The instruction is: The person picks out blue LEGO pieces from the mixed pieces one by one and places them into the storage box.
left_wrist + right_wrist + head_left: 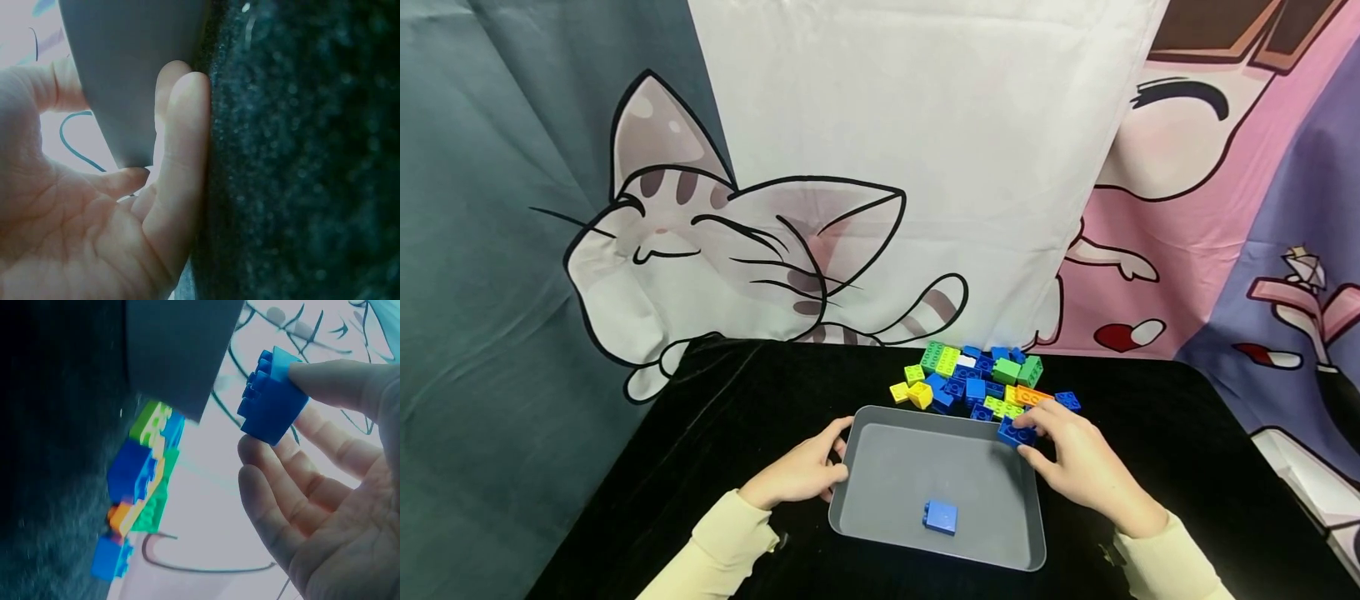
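Note:
My left hand [800, 471] holds the grey tray [887, 542] by its left side. In the left wrist view, the thumb lies against one face of the tray wall [125, 69], and two fingers [187, 125] reach along the other, close to the black cloth. Between thumb and fingertips, my right hand [1078, 454] pinches a blue toy building brick [275, 400] over the tray's far right corner. The brick's studs face away from the palm in the right wrist view. Another blue brick [941, 517] lies on its side inside the tray, near the front wall.
Behind the tray, a loose pile of bricks [973, 390] in blue, green, yellow and orange lies on the black cloth [760, 383]. One blue brick [1067, 402] sits at its right end. A printed cartoon curtain [970, 150] hangs beyond the table's back edge.

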A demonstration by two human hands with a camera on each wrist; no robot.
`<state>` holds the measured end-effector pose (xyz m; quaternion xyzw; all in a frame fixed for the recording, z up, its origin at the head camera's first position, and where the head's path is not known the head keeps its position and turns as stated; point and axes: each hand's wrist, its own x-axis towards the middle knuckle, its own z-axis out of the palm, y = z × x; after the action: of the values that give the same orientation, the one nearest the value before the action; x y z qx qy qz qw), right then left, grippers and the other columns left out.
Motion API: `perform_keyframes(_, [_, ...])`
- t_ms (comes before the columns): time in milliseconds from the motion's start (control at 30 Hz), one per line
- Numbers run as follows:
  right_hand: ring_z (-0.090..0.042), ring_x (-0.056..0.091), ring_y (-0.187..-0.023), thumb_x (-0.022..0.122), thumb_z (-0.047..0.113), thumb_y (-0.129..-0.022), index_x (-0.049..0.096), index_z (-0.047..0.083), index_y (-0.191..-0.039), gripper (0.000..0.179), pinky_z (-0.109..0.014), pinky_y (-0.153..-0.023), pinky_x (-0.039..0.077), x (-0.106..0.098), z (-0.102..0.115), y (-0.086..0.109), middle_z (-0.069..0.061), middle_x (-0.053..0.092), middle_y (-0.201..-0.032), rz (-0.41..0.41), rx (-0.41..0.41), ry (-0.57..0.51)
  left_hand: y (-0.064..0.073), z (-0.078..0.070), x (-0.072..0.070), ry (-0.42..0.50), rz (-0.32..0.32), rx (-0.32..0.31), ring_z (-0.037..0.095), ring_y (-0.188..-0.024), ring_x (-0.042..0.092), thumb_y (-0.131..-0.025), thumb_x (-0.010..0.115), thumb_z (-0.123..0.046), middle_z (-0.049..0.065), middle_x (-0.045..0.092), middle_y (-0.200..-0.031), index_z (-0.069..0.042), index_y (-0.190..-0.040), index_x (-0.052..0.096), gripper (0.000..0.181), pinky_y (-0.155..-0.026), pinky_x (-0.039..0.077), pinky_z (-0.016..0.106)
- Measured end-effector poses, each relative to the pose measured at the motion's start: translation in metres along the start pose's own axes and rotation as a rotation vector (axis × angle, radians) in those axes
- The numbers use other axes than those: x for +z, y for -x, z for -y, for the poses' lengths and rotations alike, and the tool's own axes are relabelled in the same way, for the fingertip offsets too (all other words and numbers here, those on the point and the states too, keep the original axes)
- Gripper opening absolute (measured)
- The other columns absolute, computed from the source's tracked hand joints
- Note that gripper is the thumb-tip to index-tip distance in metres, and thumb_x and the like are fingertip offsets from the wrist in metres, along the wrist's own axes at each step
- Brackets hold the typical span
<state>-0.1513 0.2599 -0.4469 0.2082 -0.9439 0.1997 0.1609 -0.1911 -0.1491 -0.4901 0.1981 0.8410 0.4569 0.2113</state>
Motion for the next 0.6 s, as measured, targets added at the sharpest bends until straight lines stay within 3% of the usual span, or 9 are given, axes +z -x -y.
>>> perform_keyframes(267, [-0.011, 0.061, -0.084, 0.089, 0.014, -0.079, 0.073, 0.020, -0.105, 0.031, -0.025, -0.073, 0.060, 0.010, 0.023, 0.001, 0.008, 0.065, -0.100, 0.048, -0.041, -0.030, 0.001, -0.004, -0.001, 0.004, -0.002, 0.003, 0.016, -0.066, 0.066, -0.090, 0.058, -0.004, 0.013, 0.057, -0.110, -0.012, -0.163, 0.027, 0.080, -0.056, 0.061, 0.032])
perform_keyframes(600, [-0.001, 0.063, -0.089, 0.090, 0.015, -0.078, 0.071, 0.025, -0.108, 0.037, -0.023, -0.078, 0.062, 0.014, 0.050, 0.005, 0.015, 0.063, -0.105, 0.057, -0.146, -0.107, 0.000, -0.003, -0.001, 0.004, -0.003, -0.001, 0.016, -0.066, 0.066, -0.090, 0.058, -0.004, 0.013, 0.057, -0.111, -0.013, -0.163, 0.027, 0.080, -0.056, 0.061, 0.031])
